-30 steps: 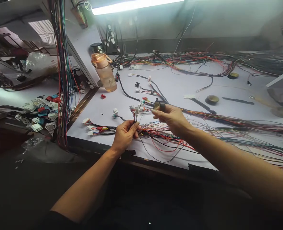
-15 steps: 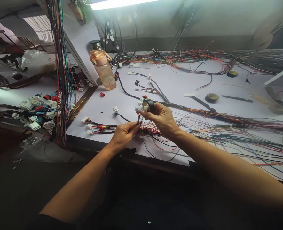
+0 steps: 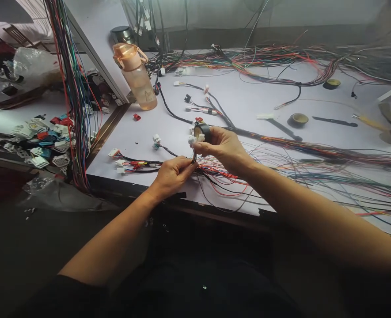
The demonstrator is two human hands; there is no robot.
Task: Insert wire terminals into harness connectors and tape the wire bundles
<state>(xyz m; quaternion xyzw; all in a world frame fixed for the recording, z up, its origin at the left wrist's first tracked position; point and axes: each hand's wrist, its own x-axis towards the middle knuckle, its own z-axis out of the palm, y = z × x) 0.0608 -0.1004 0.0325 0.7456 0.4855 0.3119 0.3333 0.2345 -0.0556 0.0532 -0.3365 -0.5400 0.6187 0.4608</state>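
My left hand pinches a thin bundle of dark wires near the front edge of the white table. Just above and to the right, my right hand grips a roll of black tape, its fingers closed round the roll. White connectors sit at the upper end of the bundle, by the right fingertips. Left of my left hand lie branches ending in white connectors. Behind the hands runs a long taped harness.
An orange-topped bottle stands at the back left beside a hanging wire bundle. Connectors are heaped at the left. Another tape roll and a black knife-like tool lie at the right. Loose wires spread across the right side.
The view has tilted down a little, so the table appears higher. My right hand with the tape roll stays close to my left hand, and both keep their hold.
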